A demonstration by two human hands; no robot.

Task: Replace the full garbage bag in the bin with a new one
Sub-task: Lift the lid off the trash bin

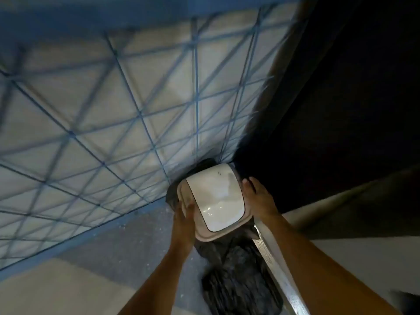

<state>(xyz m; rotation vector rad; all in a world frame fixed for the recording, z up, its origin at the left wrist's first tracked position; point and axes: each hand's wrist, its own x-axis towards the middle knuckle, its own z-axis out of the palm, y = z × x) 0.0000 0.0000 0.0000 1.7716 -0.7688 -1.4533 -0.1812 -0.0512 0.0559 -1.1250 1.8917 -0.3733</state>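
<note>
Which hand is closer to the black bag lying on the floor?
Left. The left hand holds the near-left edge of the bin lid, just above the black bag. The right hand holds the lid's far right side, farther from the bag.

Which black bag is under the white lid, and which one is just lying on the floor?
The black bag poking out around the white lid is under it. The other black bag lies on the floor, closer to the person, with no lid over it.

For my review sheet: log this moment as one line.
left hand grips bin lid edge | right hand on lid's far side | black garbage bag under lid | stage: lid handling
</note>
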